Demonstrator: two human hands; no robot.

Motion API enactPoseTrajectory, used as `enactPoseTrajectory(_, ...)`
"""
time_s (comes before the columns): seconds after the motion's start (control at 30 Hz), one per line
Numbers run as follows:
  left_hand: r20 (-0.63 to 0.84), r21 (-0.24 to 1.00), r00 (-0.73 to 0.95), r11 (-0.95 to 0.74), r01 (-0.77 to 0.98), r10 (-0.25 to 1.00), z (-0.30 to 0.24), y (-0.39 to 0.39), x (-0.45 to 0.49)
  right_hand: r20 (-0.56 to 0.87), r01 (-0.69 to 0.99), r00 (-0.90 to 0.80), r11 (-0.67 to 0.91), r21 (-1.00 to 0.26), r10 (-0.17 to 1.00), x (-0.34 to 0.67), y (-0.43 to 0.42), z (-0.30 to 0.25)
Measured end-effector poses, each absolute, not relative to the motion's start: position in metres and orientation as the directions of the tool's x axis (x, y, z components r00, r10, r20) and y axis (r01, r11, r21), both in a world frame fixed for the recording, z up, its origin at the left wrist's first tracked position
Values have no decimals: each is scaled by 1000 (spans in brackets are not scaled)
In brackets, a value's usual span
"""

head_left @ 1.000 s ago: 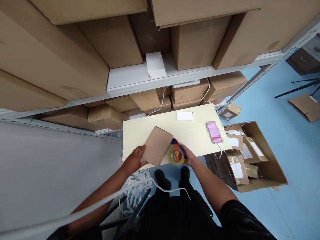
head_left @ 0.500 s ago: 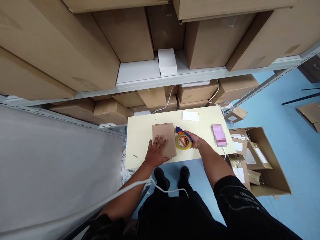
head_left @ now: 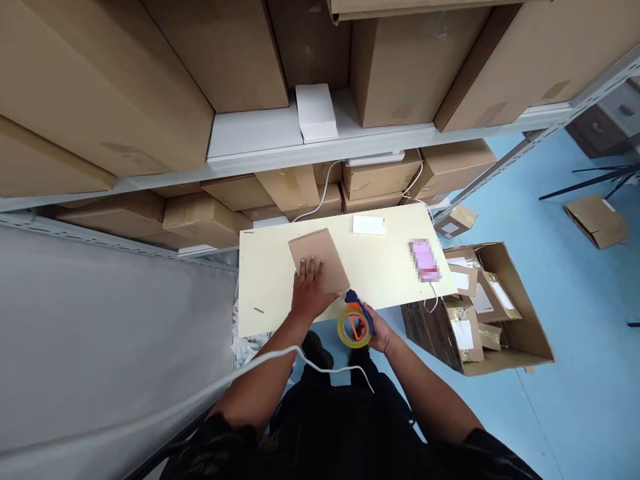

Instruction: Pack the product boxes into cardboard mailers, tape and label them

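A flat brown cardboard box [head_left: 318, 259] lies on the pale yellow table [head_left: 265, 293]. My left hand [head_left: 309, 291] rests palm-down on the near half of the box, fingers spread. My right hand [head_left: 376, 329] grips a tape dispenser [head_left: 355, 323] with a blue and orange body and a roll of clear yellowish tape. The dispenser hangs just past the table's near edge, close to the box's near right corner.
A white card [head_left: 369, 225] and a pink blurred item [head_left: 425, 260] with a cable lie further right on the table. An open carton of packets [head_left: 493, 303] stands on the blue floor at right. Shelves of cardboard boxes [head_left: 395, 73] rise behind.
My right hand has drawn the tape dispenser back from beside the box to the table's near edge. My left hand stays flat on the box, which has turned slightly.
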State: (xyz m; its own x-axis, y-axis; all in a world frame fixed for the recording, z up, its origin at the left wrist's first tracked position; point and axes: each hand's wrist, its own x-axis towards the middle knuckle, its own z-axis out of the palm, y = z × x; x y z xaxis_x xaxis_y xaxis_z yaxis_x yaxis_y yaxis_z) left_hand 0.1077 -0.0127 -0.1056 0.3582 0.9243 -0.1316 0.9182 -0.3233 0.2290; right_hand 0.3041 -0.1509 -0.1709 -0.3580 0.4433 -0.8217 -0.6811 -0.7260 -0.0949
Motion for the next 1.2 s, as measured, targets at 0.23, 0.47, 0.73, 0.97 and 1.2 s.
enactPoseTrajectory(0.23,-146,254,371,-327,910,917,-90,-51,115,-774,-670,-397,-732,-123,493,334,-82,-162)
enactPoseTrajectory(0.47,-253,146,610,-593,792,751,-80,-9,43,-808,-365,-464,-910,-198,362,388,-1,-156)
enactPoseTrajectory(0.73,-285,112,481,-469,876,829,-85,11,44,-823,-417,-402,-881,-225,401,372,-6,-161)
enactPoseTrajectory(0.97,-300,144,527,-508,849,795,-80,7,41,-837,-639,-259,-735,-225,482,342,-102,-163)
enactPoseTrajectory(1.2,-313,125,399,-380,917,862,-81,6,68,-866,-655,-266,-739,-160,423,330,-146,-163)
